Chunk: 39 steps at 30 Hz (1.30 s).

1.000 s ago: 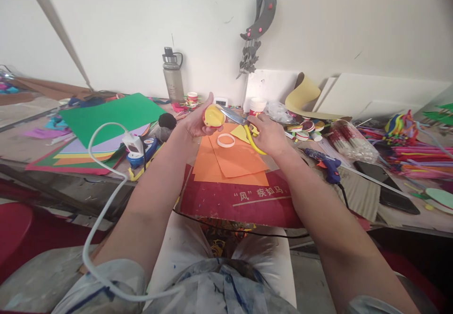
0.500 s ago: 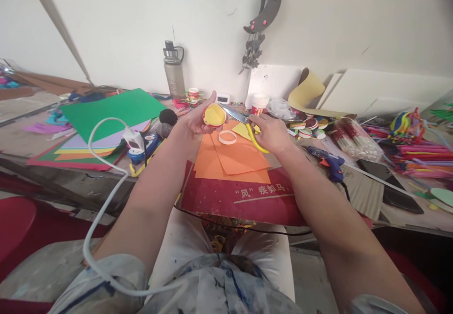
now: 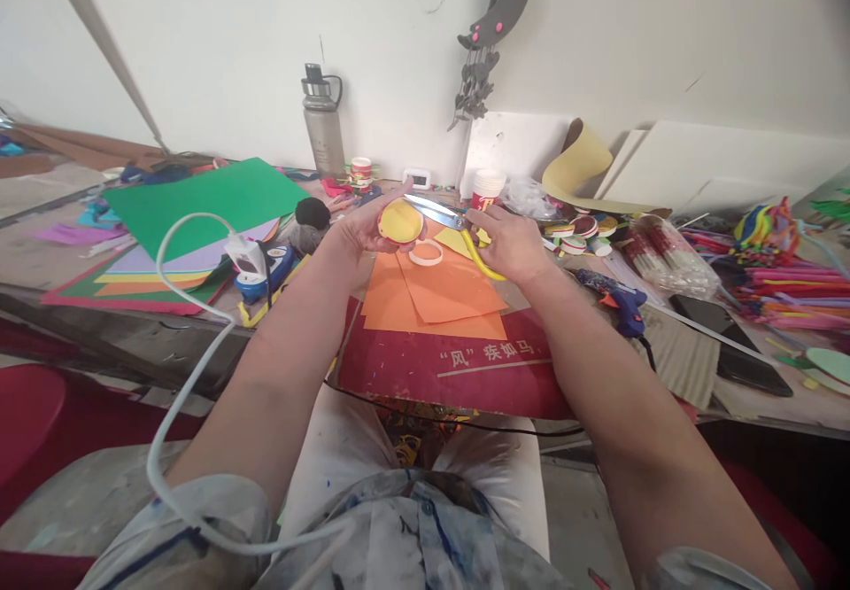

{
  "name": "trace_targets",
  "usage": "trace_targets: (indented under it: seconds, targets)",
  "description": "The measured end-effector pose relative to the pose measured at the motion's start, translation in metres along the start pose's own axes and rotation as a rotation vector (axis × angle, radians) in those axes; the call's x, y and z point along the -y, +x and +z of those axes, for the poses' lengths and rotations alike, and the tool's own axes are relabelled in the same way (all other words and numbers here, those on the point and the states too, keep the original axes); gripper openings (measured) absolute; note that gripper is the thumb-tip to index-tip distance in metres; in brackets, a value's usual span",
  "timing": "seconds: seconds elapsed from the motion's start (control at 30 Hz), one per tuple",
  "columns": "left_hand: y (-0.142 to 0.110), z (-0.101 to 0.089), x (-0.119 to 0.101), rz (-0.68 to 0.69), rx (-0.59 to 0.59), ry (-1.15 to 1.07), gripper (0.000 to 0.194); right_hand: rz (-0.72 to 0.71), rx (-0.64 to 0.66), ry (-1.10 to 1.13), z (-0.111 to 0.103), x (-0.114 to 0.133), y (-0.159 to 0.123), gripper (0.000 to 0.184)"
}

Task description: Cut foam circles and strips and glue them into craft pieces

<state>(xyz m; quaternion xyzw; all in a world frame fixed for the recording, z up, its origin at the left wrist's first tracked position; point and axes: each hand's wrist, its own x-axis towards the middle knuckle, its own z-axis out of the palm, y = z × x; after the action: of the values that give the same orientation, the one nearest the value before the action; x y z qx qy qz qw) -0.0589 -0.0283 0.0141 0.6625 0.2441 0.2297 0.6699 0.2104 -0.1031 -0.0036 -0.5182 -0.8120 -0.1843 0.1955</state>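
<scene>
Over the orange paper (image 3: pixel 458 293): both hands are up in the air, close together, working on one small round thing.
Left hand (image 3: pixel 373 225): it is holding the yellow-faced round piece (image 3: pixel 400 221), with fingers around its side and under it.
Round piece: it has a red edge and looks like the short end of a paper cup. It is tipped so the yellow side shows.
Right hand (image 3: pixel 513 246): it is gripping the scissors (image 3: pixel 435 212) by their yellow handles.
Blades: they point to the left hand and lie by the far edge of the round piece. They look almost closed. I cannot tell if they touch the edge.
White ring (image 3: pixel 426 253): it lies on the orange paper, just below the blades.
Yellow paper (image 3: pixel 454 243): a bit of it shows near the scissors.
Under the paper: a dark red board (image 3: pixel 398 368) with writing on it.
Close by: a stack of paper cups (image 3: pixel 488 186) behind the right hand, and a blue glue gun (image 3: pixel 619 299) off to the right.
Step now: my guess is trimming around the edge.
Good snipping needs: a firm left hold, blades right on the edge, fingertips kept away, and small turns of the piece.
</scene>
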Motion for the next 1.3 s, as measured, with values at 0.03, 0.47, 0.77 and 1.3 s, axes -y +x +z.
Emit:
trace_targets:
  seconds: [0.03,0.47,0.77,1.3]
  targets:
    - [-0.002,0.001,-0.001,-0.009,0.001,0.023,0.096,-0.016,-0.001,0.004,0.001,-0.002,0.0,0.044]
    - [0.004,-0.004,0.012,-0.194,0.209,0.143,0.095,-0.084,-0.053,-0.011,0.006,-0.01,0.0,0.037]
    - [0.004,0.001,0.014,-0.186,0.191,0.14,0.096,-0.165,-0.1,0.039,0.013,-0.018,0.001,0.041]
    - [0.003,-0.01,0.012,-0.176,0.14,0.146,0.105,0.002,-0.042,0.203,0.003,-0.01,0.001,0.039]
